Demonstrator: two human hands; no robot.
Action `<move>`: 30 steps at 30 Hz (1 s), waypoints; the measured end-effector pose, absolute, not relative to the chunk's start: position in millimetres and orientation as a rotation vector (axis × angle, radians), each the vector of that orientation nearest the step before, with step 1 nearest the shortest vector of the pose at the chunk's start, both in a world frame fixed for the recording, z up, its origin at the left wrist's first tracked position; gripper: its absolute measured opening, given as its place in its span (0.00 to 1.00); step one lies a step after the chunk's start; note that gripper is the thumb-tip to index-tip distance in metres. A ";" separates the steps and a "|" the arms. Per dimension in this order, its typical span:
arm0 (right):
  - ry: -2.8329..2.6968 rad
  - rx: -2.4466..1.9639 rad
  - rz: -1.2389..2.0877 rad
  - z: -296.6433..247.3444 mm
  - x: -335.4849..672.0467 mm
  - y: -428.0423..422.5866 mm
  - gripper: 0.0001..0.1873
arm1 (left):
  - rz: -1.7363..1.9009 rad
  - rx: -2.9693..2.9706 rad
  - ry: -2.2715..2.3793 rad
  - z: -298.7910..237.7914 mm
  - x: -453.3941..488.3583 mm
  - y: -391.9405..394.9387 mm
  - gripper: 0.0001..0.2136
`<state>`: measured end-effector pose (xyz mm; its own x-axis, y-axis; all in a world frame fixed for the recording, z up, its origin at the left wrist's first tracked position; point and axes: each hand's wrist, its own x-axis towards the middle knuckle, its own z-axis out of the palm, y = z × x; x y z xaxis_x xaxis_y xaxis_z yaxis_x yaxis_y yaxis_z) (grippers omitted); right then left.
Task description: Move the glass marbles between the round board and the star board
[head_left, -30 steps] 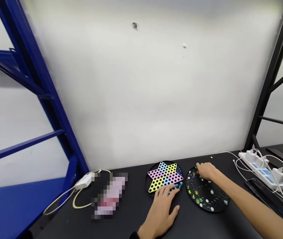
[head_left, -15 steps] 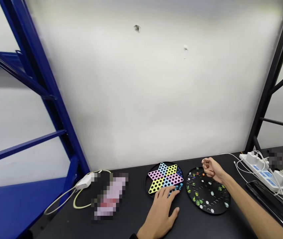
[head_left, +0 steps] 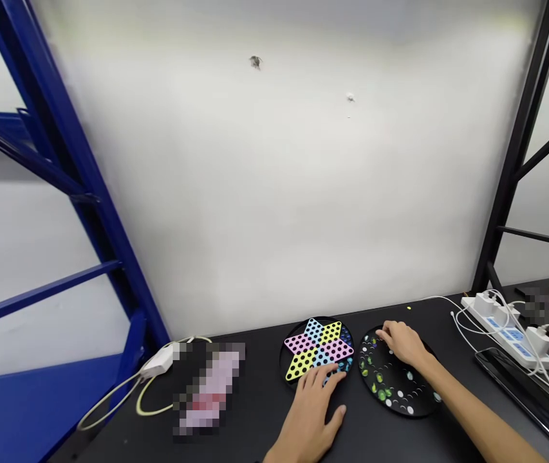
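A round Chinese checkers board (head_left: 319,345) with a star of pink, yellow and blue fields lies on the black table (head_left: 255,424). My left hand (head_left: 311,405) rests flat on the table at its near rim, fingers spread. Right of it lies a round black tray (head_left: 394,392) holding several coloured marbles. My right hand (head_left: 402,343) is down on the far part of that tray, fingers curled over the marbles; whether it holds one is hidden.
A white charger with a coiled cable (head_left: 156,366) and a blurred pinkish object (head_left: 209,386) lie at the left. A white power strip (head_left: 508,334) with cables and a dark flat device (head_left: 520,386) are at the right. Blue (head_left: 85,193) and black (head_left: 515,167) rack posts flank the white wall.
My right hand, which had lifted off the tray with fingers pinched half a second ago, has come back down onto the tray's far part. My left hand has stayed put.
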<state>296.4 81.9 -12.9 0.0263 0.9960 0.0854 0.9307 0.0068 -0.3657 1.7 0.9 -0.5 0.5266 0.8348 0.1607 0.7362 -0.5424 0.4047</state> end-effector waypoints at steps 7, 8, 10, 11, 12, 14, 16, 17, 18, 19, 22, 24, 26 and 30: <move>-1.936 -1.949 0.284 -21.7 289.5 85.0 0.13 | 0.499 2.494 1.294 3.6 2.3 -1.6 0.22; -1.806 -1.859 0.448 -20.5 290.1 87.1 0.16 | 0.506 2.499 1.287 4.0 2.2 -1.9 0.22; -1.439 -1.604 0.843 -14.5 289.7 91.6 0.18 | 0.514 2.505 1.280 4.5 2.3 -2.4 0.22; -1.244 -1.453 1.023 -10.4 288.3 93.9 0.18 | 0.516 2.505 1.278 4.6 2.5 -2.6 0.22; -1.077 -1.304 1.172 -6.0 285.6 96.3 0.17 | 0.519 2.504 1.278 4.5 2.8 -2.7 0.22; -0.881 -1.074 1.350 1.4 276.3 101.5 0.14 | 0.530 2.504 1.280 4.3 3.3 -3.1 0.22; -0.862 -1.031 1.351 5.4 261.1 108.7 0.15 | 0.545 2.512 1.272 4.3 3.6 -3.6 0.22; -0.881 -1.060 1.311 6.2 251.4 113.4 0.17 | 0.548 2.516 1.269 4.4 3.7 -3.9 0.22; -0.899 -1.100 1.264 6.5 240.7 119.0 0.19 | 0.547 2.517 1.269 4.6 3.6 -4.3 0.21; -0.925 -1.135 1.214 6.6 229.0 125.6 0.21 | 0.543 2.518 1.272 4.9 3.5 -4.7 0.21; -1.144 -1.229 0.932 8.7 191.5 148.1 0.26 | 0.532 2.518 1.298 4.7 2.7 -5.5 0.21; -1.409 -1.307 0.633 10.5 167.0 162.7 0.27 | 0.521 2.512 1.307 2.8 1.8 -4.7 0.22; -1.650 -1.377 0.426 9.8 145.6 174.9 0.27 | 0.490 2.488 1.299 -0.8 0.3 -1.9 0.23; -2.021 -1.505 0.223 -3.9 117.6 191.8 0.27 | 0.382 2.450 1.249 -8.1 -2.5 7.6 0.24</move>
